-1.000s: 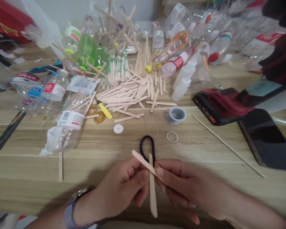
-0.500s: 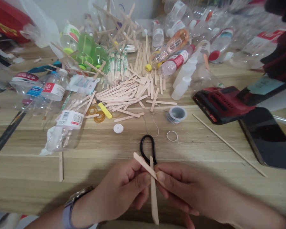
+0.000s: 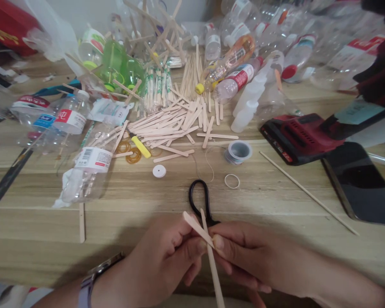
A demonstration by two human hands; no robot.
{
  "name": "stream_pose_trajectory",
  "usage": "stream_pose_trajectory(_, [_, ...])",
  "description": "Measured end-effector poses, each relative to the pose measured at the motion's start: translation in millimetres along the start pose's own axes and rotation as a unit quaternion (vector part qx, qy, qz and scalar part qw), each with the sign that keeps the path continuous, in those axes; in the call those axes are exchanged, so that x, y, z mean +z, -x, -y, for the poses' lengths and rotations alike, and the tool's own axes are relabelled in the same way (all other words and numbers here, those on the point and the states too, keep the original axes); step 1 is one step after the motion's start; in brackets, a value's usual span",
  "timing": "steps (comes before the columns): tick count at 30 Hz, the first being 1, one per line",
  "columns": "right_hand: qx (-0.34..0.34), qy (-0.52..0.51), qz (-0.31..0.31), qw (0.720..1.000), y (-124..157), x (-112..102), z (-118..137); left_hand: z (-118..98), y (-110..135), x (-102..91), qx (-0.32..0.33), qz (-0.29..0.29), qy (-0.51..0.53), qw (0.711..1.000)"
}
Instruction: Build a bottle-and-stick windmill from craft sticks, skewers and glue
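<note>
Sticks [image 3: 197, 229] of flat pale wood, two in number, are held crossed between two bare hands, over the near part of the wooden table [image 3: 137, 188]. The shorter-looking one is laid on top, its near end met by the right thumb, while the longer stick [image 3: 214, 273] is slanted beneath it toward the lower edge of view, where it is cut off. By the left hand [image 3: 160, 256] the crossing is gripped from one side, thumb and forefinger closed on the wood; by the right hand [image 3: 247, 248] it is pinched from the other, the thumb set close to the joint. The remaining fingers are curled below and partly hidden, so whether the wood is touched by them cannot be told. A watch [image 3: 105, 263] is worn on the left wrist. Just beyond the hands, a black looped handle [image 3: 207, 203] is partly covered by the sticks. Farther off, a white disc [image 3: 159, 171], a pale ring [image 3: 232, 188] and a spool [image 3: 238, 153] are spread out, with a heap of similar sticks [image 3: 167, 124] behind. At the right, a thin rod [image 3: 304, 190] and a dark phone [image 3: 362, 188] are placed; at the left, a white-labelled clear bottle [image 3: 94, 160] is laid near rubber bands [image 3: 134, 161].
</note>
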State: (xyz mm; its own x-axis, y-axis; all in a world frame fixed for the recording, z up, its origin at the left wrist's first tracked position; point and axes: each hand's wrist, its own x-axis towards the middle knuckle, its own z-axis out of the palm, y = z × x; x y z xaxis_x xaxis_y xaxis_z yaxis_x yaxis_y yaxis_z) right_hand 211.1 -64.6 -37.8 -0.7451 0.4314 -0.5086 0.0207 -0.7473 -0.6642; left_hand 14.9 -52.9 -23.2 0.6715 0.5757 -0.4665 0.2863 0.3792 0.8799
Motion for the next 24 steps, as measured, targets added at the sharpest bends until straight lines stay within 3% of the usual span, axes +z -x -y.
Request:
stream_pose_trajectory(10, [0.018,0.004,0.010,1.000,-1.6,-2.5,-3.4,0.5,-1.2,-2.3,0.001,0.006,-0.015,1.000])
stream_pose_trajectory(15, [0.013,0.028,-0.030,0.999,-1.1,-4.0,-1.7,3.7,-5.3,-2.4,-0.012,-0.004,0.006,1.000])
stream_pose_trajectory(19, [0.014,-0.026,0.009,1.000,0.0,-6.1,1.1,5.5,-7.8,-5.1,-0.038,0.027,0.054,0.997])
stream_pose_trajectory(24, [-0.003,-0.056,-0.027,0.998,-4.1,-7.4,-1.7,10.1,-8.8,-12.5,-0.053,0.057,0.107,0.991])
